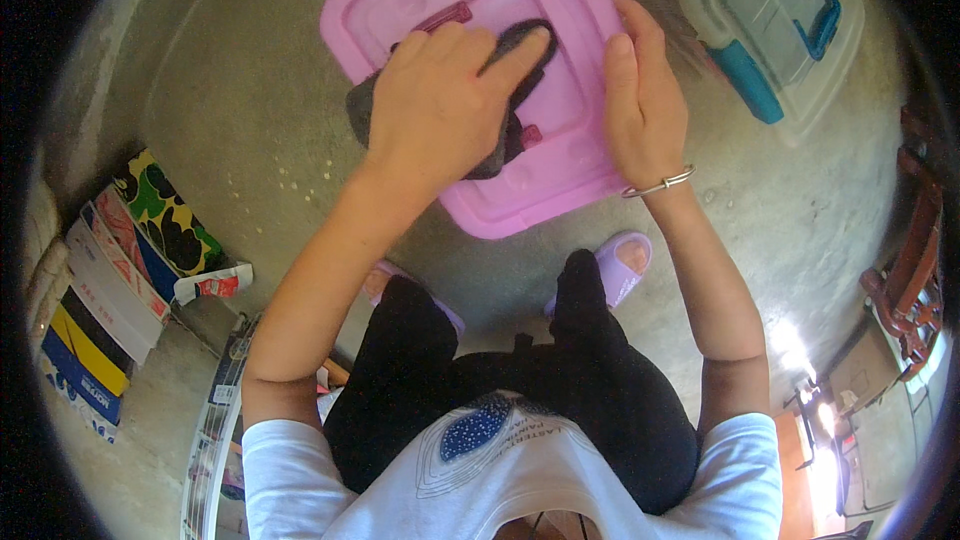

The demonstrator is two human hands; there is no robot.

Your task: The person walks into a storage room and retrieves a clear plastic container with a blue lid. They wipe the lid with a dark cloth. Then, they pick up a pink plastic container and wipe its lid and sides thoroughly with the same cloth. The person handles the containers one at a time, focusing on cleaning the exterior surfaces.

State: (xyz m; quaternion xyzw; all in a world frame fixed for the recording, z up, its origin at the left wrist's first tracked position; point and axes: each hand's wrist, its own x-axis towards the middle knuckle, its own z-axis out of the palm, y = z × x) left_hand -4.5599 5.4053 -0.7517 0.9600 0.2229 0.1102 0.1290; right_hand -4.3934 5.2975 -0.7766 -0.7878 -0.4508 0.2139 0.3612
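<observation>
A pink plastic storage box lid (525, 187) lies before me, with dark red parts near two of its edges. On its middle rests a dark cloth-like item (491, 157), mostly hidden beneath my left hand (450, 94). That hand presses or grips the item, its index finger stretched along the dark loop at the upper right; whether it is grasped cannot be told. My right hand (646, 97), with a bangle at the wrist, holds the lid's right edge, thumb on the near side and fingers along the rim.
A clear storage box (810, 82) with teal latches stands at upper right. Boxes and a camouflage-pattern package (169, 214) stand at left, above a white rack (206, 450). Dark red carved wooden furniture (911, 270) is at right. My slippered feet are on the concrete floor below the lid.
</observation>
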